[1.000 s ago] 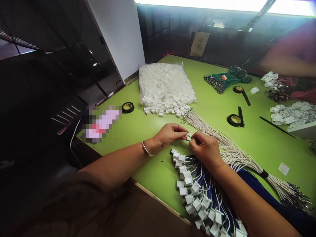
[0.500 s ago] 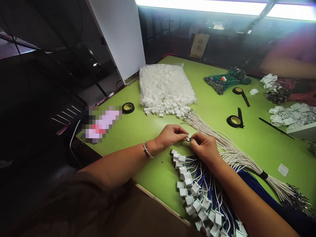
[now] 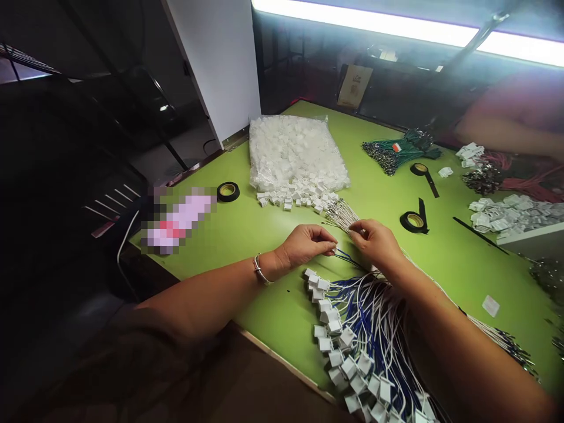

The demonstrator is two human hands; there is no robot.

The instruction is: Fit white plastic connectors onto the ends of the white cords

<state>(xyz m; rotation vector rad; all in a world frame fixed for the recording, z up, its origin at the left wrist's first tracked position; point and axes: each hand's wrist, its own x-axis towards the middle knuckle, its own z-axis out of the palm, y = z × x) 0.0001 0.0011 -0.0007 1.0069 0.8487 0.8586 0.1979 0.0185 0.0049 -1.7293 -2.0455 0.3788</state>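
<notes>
My left hand point(image 3: 306, 242) pinches a small white connector housing point(image 3: 335, 249), mostly covered by the fingertips. Blue wires point(image 3: 348, 257) trail from it to the right. Over the bundle of white wires point(image 3: 341, 214), my right hand point(image 3: 374, 242) is closed, thumb and fingertips on the strands; how many it grips is hidden. Below both hands lies a row of white connectors point(image 3: 335, 326) fitted with white and blue wires, fanned along the table's near edge.
A clear bag of white housings point(image 3: 295, 147) lies at the back, with loose housings point(image 3: 304, 194) spilling out. Black tape rolls point(image 3: 228, 191) sit on the green table point(image 3: 259, 235). Green wires point(image 3: 400, 150) and white parts point(image 3: 515, 214) lie to the right. Another person's arm point(image 3: 506, 126) shows behind.
My right hand has left the connector in my left hand and moved up and right onto the white wires. The left hand stays nearly in place; blue wires now show.
</notes>
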